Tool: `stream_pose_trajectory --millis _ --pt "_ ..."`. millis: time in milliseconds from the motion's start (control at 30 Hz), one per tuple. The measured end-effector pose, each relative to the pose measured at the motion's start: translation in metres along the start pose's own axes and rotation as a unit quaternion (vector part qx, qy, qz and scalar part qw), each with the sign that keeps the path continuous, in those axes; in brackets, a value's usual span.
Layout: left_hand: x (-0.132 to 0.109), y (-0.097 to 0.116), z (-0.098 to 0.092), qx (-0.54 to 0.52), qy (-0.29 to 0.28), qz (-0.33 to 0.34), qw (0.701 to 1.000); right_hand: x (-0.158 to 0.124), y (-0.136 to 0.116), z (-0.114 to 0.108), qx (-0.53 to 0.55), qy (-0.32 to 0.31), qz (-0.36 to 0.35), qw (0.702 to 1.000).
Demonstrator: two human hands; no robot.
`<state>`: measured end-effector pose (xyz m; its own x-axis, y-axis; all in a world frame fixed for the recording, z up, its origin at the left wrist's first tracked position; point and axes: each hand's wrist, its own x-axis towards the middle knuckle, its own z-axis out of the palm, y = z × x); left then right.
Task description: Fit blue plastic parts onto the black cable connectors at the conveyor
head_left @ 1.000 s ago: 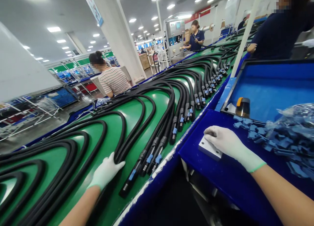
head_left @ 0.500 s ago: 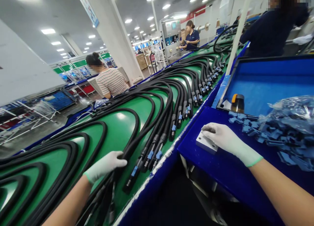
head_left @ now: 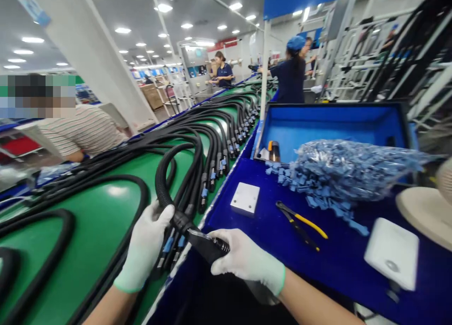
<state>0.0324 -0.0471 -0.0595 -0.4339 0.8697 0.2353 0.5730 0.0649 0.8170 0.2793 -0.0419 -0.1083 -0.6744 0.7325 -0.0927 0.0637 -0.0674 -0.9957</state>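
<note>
My left hand (head_left: 146, 242), in a white glove, is wrapped round a black corrugated cable (head_left: 165, 184) just behind its connector and lifts it off the green conveyor belt (head_left: 99, 217). My right hand (head_left: 247, 261), also gloved, grips the black connector end (head_left: 205, 242) of the same cable over the belt's blue edge. Several more looped black cables (head_left: 208, 141) with blue-tagged plugs lie in a row along the belt.
On the blue bench (head_left: 275, 235) lie a white square block (head_left: 245, 199), yellow-handled pliers (head_left: 300, 221), a bag of blue clips (head_left: 346, 167) and a white box (head_left: 391, 252). A blue tray (head_left: 332, 122) stands behind. Other people work along the line.
My right hand left the white block and took the cable's connector end. My left hand lifted the cable toward the belt's edge. The view swung right.
</note>
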Motion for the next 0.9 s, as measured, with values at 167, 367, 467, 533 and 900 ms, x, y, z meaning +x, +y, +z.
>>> stream_pose_trajectory --millis 167,367,467,533,900 --pt "-0.030 -0.004 0.039 0.098 -0.223 0.410 0.879 -0.046 -0.019 -0.040 -0.093 -0.029 0.054 0.994" --pt "-0.045 0.011 0.083 0.070 -0.296 0.307 0.902 -0.090 -0.017 -0.099 -0.408 0.201 0.117 0.883" --pt "-0.037 0.032 0.094 0.056 -0.306 0.162 0.936 -0.097 0.014 -0.122 -0.556 0.285 0.186 0.758" --pt "-0.030 0.045 0.100 0.020 -0.324 0.090 0.941 -0.097 0.031 -0.127 -0.552 0.302 0.177 0.757" --pt "-0.015 0.077 0.109 -0.060 -0.333 0.015 0.941 -0.073 -0.020 -0.084 -0.225 0.161 -0.159 0.948"
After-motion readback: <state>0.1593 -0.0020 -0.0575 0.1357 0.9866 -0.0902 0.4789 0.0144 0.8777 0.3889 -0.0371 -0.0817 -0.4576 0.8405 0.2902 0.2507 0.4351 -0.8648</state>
